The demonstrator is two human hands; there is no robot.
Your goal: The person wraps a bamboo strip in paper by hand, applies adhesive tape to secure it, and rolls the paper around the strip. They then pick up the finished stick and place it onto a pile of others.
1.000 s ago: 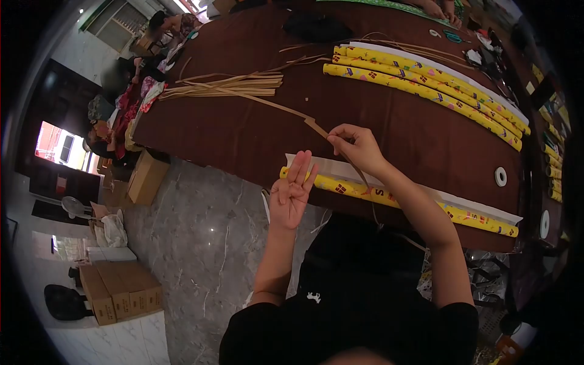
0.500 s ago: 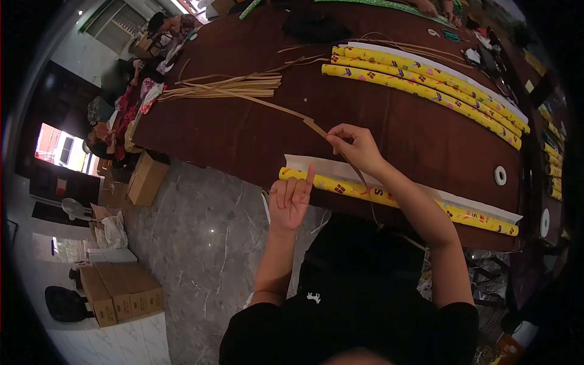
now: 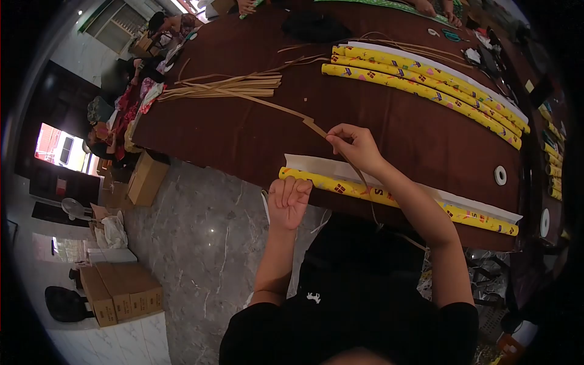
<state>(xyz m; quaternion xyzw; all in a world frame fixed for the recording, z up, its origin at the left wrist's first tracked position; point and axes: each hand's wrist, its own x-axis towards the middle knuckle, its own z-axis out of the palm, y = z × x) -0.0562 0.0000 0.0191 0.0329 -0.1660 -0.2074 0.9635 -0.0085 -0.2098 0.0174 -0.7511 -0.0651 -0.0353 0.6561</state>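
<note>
My right hand (image 3: 356, 146) pinches a long tan strip (image 3: 314, 126) between thumb and fingers, above the dark red tablecloth. From the pinch, one part of the strip runs left toward a bundle of flat tan strips (image 3: 255, 85). Its other end hangs down across a yellow patterned paper roll (image 3: 389, 196), near the table's front edge. My left hand (image 3: 288, 201) is closed, palm toward me and fingers curled, at the left end of that roll. Nothing shows in its fingers.
Several yellow rolls (image 3: 420, 88) lie together farther back. A white tape ring (image 3: 500, 175) sits at the right, and a dark cloth (image 3: 316, 27) at the back. A person's hands (image 3: 438, 15) work on green paper across the table. Cardboard boxes (image 3: 121, 292) stand lower left.
My left index finger, raised before, is now curled in with the other fingers. My right hand and the strip have stayed in place. Another person's hand has appeared at the table's far edge.
</note>
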